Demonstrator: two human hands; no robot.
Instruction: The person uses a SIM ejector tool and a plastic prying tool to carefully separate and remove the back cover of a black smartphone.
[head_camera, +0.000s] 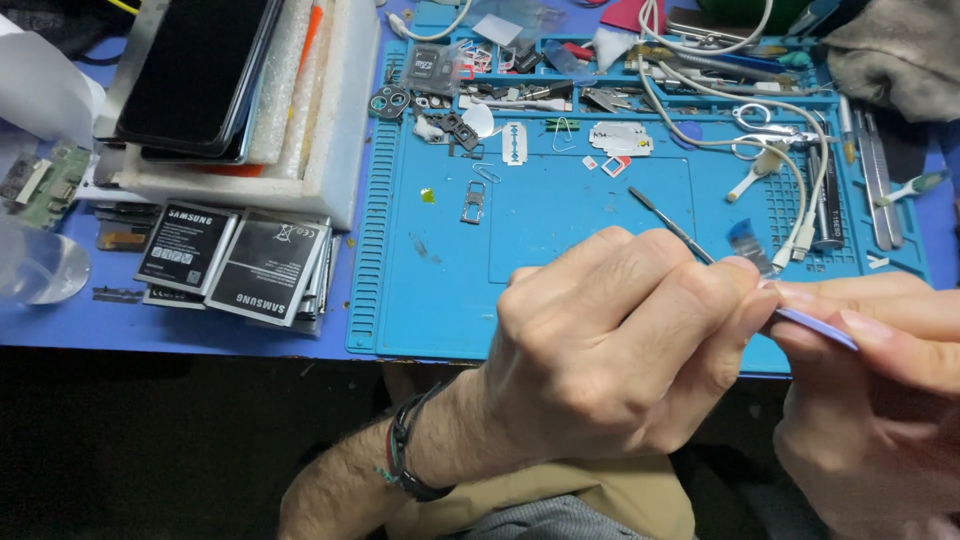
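A thin dark metal probe tool (672, 225) is seen over the blue silicone work mat (560, 230), its long axis slanted from upper left to lower right, with the free tip pointing up-left toward the middle of the mat and the lower end lost behind the fingertips. It is pinched by the left hand (610, 350), whose fingers are curled closed, thumb pressed against forefinger at the tool's lower end. A flat, pale violet strip (815, 328) is gripped between thumb and fingers of the right hand (870, 400); the strip lies nearly level, its left end meeting the left fingertips. What sits at that meeting point cannot be made out. Just above the fingertips a small bluish clear piece (745, 240) is noted beside the plug ends of two white cables (800, 240). Both hands are held at the mat's near right edge, above the lap. A dark cord bracelet (405, 455) is worn on the left wrist. Farther out, on the mat: a razor blade (514, 143), a small metal card tray (473, 203), scissors (760, 130). Left of the mat, on the blue table, flat black phone batteries (240, 265) are stacked, and dark phone screens (195, 70) are piled on a white foam block (330, 130).
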